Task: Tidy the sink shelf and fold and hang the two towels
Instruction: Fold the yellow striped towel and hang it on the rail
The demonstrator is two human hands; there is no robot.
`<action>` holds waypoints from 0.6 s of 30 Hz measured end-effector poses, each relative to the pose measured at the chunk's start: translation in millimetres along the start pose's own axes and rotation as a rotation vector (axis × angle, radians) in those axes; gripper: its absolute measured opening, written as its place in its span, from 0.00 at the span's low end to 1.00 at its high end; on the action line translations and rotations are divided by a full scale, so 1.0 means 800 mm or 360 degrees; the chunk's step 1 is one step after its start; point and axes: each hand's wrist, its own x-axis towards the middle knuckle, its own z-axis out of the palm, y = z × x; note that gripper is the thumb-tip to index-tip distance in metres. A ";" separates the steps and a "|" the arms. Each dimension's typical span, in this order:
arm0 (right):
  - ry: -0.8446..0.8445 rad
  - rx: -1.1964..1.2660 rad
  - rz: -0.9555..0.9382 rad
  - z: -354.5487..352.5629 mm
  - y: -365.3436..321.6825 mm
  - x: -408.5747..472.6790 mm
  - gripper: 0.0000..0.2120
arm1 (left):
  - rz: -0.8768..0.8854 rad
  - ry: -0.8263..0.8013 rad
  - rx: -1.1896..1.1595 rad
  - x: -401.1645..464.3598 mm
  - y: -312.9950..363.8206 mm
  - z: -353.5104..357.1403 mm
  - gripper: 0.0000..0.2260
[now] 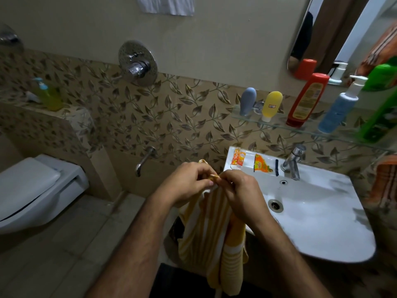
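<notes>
Towel hangs long axis vertical, beside the sink's left edge. Left hand and right hand meet touching, each pinching its top edge; the cloth drops straight below both, equally near.

Yellow-and-white striped towel; orange striped towel (blurred, perhaps with brown); red bottle; leaf-patterned brown tiles.
</notes>
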 end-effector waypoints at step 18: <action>-0.0098 0.0947 0.0728 0.013 0.039 -0.029 0.02 | -0.0066 0.0572 0.0293 -0.004 0.028 -0.041 0.07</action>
